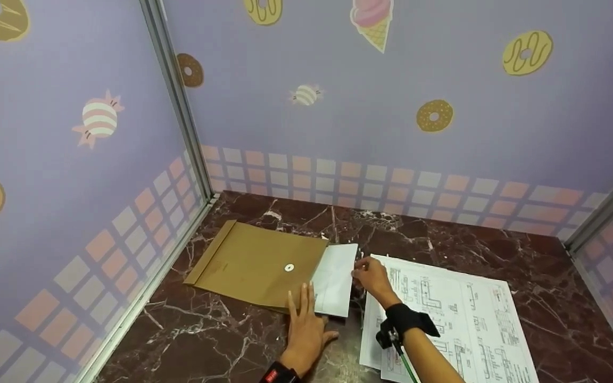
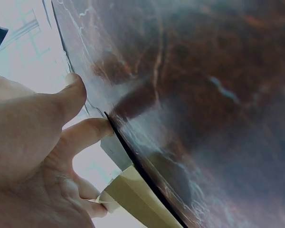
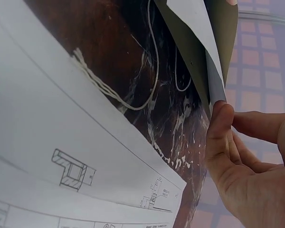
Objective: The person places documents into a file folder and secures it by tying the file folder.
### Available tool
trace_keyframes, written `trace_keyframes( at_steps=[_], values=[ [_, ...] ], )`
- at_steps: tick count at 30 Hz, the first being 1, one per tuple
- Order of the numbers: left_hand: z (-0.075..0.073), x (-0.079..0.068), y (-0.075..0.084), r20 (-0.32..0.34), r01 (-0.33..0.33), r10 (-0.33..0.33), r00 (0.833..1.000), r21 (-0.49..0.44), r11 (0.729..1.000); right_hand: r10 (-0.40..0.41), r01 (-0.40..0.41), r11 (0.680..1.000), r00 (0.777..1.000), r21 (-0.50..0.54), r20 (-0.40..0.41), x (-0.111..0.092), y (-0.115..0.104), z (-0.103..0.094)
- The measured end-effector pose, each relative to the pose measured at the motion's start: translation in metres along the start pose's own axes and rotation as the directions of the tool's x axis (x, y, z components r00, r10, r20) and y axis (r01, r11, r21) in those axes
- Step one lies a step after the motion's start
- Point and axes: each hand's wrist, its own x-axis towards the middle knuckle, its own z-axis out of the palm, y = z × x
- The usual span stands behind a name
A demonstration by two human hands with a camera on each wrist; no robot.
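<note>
A brown kraft document envelope [image 1: 264, 260] with a white round button lies flat on the marbled table. White paper [image 1: 336, 282] sticks out of its right end. My left hand [image 1: 305, 335] rests with outstretched fingers on the envelope's near right corner and the paper beside it; in the left wrist view the hand [image 2: 42, 147] has its fingers spread at the edge. My right hand [image 1: 373, 277] is at the paper's right edge. In the right wrist view, thumb and curled fingers of that hand [image 3: 251, 166] pinch the white paper [image 3: 199, 28] between the envelope's brown layers.
Printed sheets with technical drawings [image 1: 461, 314] lie to the right, partly under my right forearm. A pale string [image 3: 154, 71] loops across the table between sheets and envelope. Patterned purple walls [image 1: 312, 127] enclose the marbled table [image 1: 189, 340] at the back and sides.
</note>
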Motion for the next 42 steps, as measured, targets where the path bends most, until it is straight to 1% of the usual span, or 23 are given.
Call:
trace_keyframes(
  at_steps=[3, 6, 10, 17, 22, 30, 36, 42],
  values=[
    [0.001, 0.0, 0.001, 0.003, 0.003, -0.003, 1.0, -0.022, 1.0, 0.001, -0.001, 1.0, 1.0, 0.0, 0.002, 0.0, 0.0, 0.001],
    [0.001, 0.0, 0.001, -0.01, 0.005, -0.005, 1.0, -0.043, 0.999, 0.003, -0.003, 1.0, 1.0, -0.003, 0.002, 0.0, -0.001, 0.002],
    [0.002, 0.0, 0.001, -0.034, 0.009, -0.011, 0.999, -0.04, 0.999, 0.001, -0.001, 1.0, 1.0, -0.007, -0.002, 0.0, -0.003, 0.006],
    [0.002, 0.0, -0.001, -0.013, 0.005, -0.005, 1.0, -0.038, 0.999, -0.004, 0.004, 1.0, 1.0, 0.019, -0.005, 0.001, -0.008, 0.012],
    [0.001, 0.0, -0.001, -0.008, 0.0, 0.0, 1.0, -0.029, 1.0, 0.019, -0.019, 0.998, 1.0, 0.059, 0.005, 0.002, -0.01, 0.015],
    [0.003, 0.0, -0.001, -0.037, -0.007, 0.006, 0.999, -0.026, 1.0, 0.05, -0.053, 0.992, 0.998, 0.11, 0.026, 0.005, -0.01, 0.023],
    [0.003, -0.001, -0.001, -0.067, -0.012, 0.01, 0.998, -0.03, 0.999, 0.042, -0.046, 0.993, 0.999, 0.112, 0.032, 0.006, -0.012, 0.029],
    [0.005, -0.001, -0.002, -0.1, -0.009, 0.009, 0.995, -0.001, 1.0, 0.063, -0.068, 0.993, 0.997, 0.1, 0.053, 0.005, -0.013, 0.033]
  ],
)
